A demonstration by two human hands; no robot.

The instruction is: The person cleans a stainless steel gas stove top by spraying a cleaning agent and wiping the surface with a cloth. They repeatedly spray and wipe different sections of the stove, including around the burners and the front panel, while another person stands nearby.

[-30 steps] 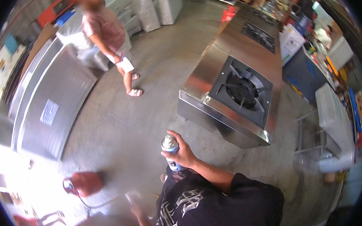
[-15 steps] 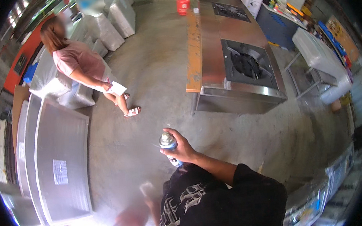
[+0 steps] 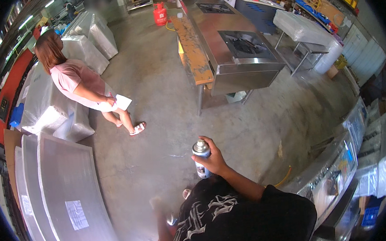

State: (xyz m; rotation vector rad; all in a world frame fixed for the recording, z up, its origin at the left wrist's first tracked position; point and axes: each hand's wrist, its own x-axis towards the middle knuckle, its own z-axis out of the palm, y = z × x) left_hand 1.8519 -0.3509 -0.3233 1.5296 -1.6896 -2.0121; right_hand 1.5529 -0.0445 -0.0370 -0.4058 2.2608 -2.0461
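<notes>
My right hand (image 3: 215, 160) is wrapped round a spray can (image 3: 201, 169) with a silver top and a blue and white label. The can is held upright in front of my black shirt, above the concrete floor. One finger reaches up beside the nozzle. Lower and to the left, my left hand (image 3: 159, 209) is raised next to my body, its fingers smeared. A small blue and white thing (image 3: 172, 221) shows beside that hand, and I cannot make out whether it is held.
A person (image 3: 78, 83) in a pink top stands at the left, holding white paper (image 3: 123, 102). Tall wrapped panels (image 3: 69, 174) line the near left. Ahead is a steel stove counter (image 3: 243, 74) with a wooden ledge (image 3: 191, 46) and a red gas cylinder (image 3: 160, 14). Wrapped goods (image 3: 327, 178) lie at right.
The view has shifted, so the stove counter sits higher and further left. My right hand and the spray can appear further right in the picture. The person at the left still holds the paper.
</notes>
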